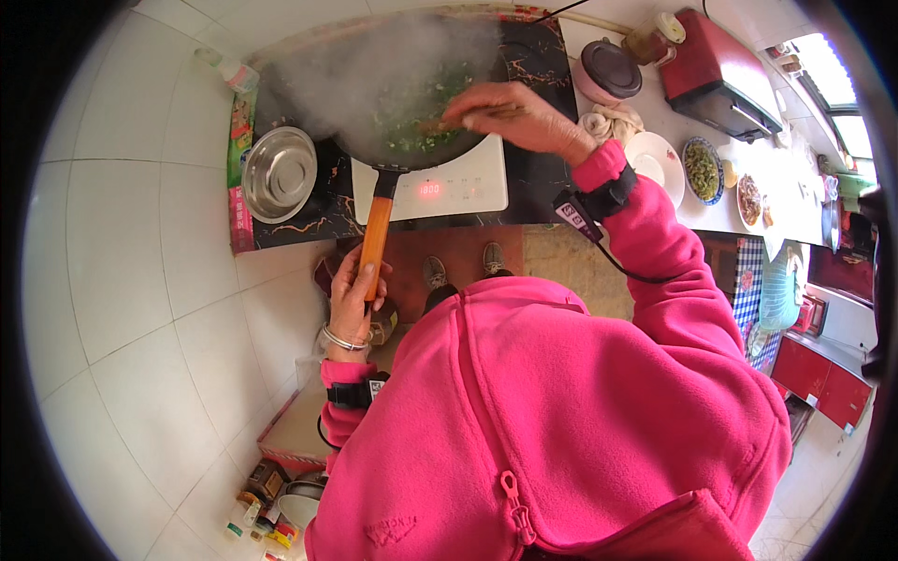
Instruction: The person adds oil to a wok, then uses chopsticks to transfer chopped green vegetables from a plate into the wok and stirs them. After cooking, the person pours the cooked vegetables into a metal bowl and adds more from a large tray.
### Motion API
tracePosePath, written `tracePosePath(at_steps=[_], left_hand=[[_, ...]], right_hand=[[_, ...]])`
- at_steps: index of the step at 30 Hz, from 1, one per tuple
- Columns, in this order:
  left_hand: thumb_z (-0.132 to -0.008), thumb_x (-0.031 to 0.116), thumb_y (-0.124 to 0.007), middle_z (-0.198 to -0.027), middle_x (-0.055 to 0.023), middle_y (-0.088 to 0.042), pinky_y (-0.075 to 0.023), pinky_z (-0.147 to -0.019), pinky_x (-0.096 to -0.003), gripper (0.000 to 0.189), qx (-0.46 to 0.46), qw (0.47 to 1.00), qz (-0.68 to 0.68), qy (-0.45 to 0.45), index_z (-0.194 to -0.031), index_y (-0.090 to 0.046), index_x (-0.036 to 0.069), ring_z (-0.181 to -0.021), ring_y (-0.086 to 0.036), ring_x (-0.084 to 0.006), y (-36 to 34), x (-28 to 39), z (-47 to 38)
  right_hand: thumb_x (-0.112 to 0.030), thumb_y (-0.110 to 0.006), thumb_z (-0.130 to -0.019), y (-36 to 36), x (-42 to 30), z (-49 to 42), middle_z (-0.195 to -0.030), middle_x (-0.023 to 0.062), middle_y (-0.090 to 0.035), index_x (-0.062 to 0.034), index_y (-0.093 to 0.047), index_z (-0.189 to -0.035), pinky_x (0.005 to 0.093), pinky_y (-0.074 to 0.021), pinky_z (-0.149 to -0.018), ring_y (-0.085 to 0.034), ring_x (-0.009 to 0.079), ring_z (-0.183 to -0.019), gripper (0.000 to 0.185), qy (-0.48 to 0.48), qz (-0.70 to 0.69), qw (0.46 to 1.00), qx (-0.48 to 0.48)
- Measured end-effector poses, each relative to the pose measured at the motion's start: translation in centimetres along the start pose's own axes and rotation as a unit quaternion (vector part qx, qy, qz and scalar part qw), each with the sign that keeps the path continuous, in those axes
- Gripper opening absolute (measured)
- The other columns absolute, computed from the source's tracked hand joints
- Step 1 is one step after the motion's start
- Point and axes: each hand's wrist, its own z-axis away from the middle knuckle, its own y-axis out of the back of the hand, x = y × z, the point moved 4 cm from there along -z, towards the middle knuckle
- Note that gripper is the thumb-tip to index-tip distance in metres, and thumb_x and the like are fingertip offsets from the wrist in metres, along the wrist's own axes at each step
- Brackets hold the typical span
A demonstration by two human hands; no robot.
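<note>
My left hand [358, 284] grips the orange-brown wooden handle [379, 235] of a dark frying pan [456, 151]. The pan sits on a white induction cooker [449, 189] with a lit red display. Chopped green vegetables [414, 137] with small pale bits lie in the pan, partly hidden by thick steam. Over the pan's right side, my right hand [505, 116] is closed around a brown utensil [436, 127], whose tip reaches the greens. Its exact kind cannot be told through the steam.
A steel bowl [279, 175] stands left of the cooker, near the tiled wall [119, 231]. To the right are a lidded pink pot [607, 73], a cloth [610, 125], a white plate [656, 165], a bowl of chopped greens [703, 170], a dish of sliced food [749, 200] and a red cabinet-like appliance [715, 77].
</note>
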Motion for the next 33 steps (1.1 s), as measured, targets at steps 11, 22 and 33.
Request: tracePosePath(at_steps=[11,22,33], left_hand=[[-0.099,0.021,-0.059,-0.094,-0.0073,-0.064,-0.0396,-0.047,-0.0184,0.039,0.011,1.000,0.015,0.001,-0.134,-0.051,0.006,-0.064,-0.055,-0.0067,0.0,-0.3,0.3],[-0.099,0.021,-0.059,-0.095,-0.0073,-0.064,-0.0398,-0.048,-0.0187,0.041,0.014,1.000,0.009,-0.008,-0.136,-0.050,0.006,-0.064,-0.054,-0.0064,-0.1,-0.2,0.6],[-0.098,0.021,-0.060,-0.095,-0.0079,-0.064,-0.0395,-0.048,-0.0187,0.043,0.014,1.000,0.010,0.003,-0.136,-0.049,0.004,-0.063,-0.054,-0.0068,-0.3,-0.1,0.2]], right_hand=[[-0.011,-0.063,-0.097,8.1,2.1,-2.6,-0.101,0.0025,-0.070,-0.0015,-0.069,-0.113,0.0252,-0.0495,-0.087,-0.062,0.0100,-0.095,0.020,-0.050,0.112,0.975,0.184],[-0.008,-0.059,-0.098,7.8,2.0,-2.1,-0.107,0.0030,-0.067,-0.0014,-0.067,-0.116,0.0272,-0.0490,-0.089,-0.061,0.0117,-0.098,0.020,-0.066,0.212,0.973,0.060],[-0.001,-0.058,-0.095,0.8,-3.5,-0.2,-0.104,0.0065,-0.062,0.0015,-0.067,-0.110,0.0281,-0.0499,-0.084,-0.061,0.0145,-0.096,0.018,-0.077,0.116,0.990,0.008]])
